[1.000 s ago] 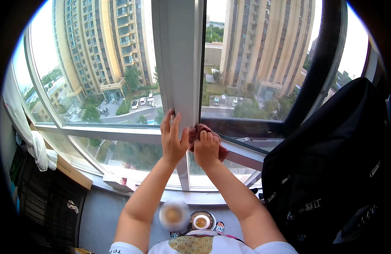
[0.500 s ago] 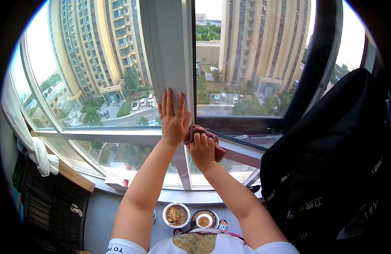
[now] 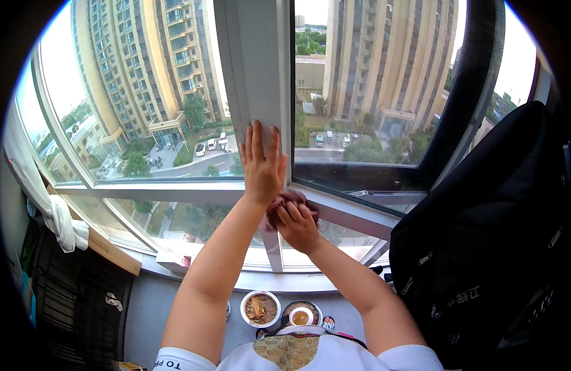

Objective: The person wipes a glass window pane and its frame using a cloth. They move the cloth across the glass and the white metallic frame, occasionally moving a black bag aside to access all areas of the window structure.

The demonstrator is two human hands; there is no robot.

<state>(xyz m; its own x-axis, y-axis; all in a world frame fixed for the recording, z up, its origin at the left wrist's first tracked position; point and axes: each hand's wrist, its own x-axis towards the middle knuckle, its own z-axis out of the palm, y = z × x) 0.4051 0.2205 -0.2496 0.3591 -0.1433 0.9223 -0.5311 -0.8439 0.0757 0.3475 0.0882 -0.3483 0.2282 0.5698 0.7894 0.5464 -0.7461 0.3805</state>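
My left hand (image 3: 264, 173) lies flat against the wide grey upright window post (image 3: 253, 68), fingers stretched upward. Just below and to its right, my right hand (image 3: 298, 227) grips a crumpled reddish-brown cloth (image 3: 291, 199). The cloth is pressed on the frame where the post meets the horizontal rail, and it covers part of that corner. To the right, a dark-framed window sash (image 3: 353, 174) stands tilted outward.
A large black bag (image 3: 477, 247) fills the right side. On the floor below stand a white pot (image 3: 259, 326) of brownish contents and a round vessel with a white cup (image 3: 301, 317). A tied white curtain (image 3: 64, 222) hangs left, above a black slatted rack (image 3: 69, 303).
My right hand and the cloth have shifted slightly lower and left against the frame, closer under my left hand. The left hand stays flat on the post. The view has shifted a little.
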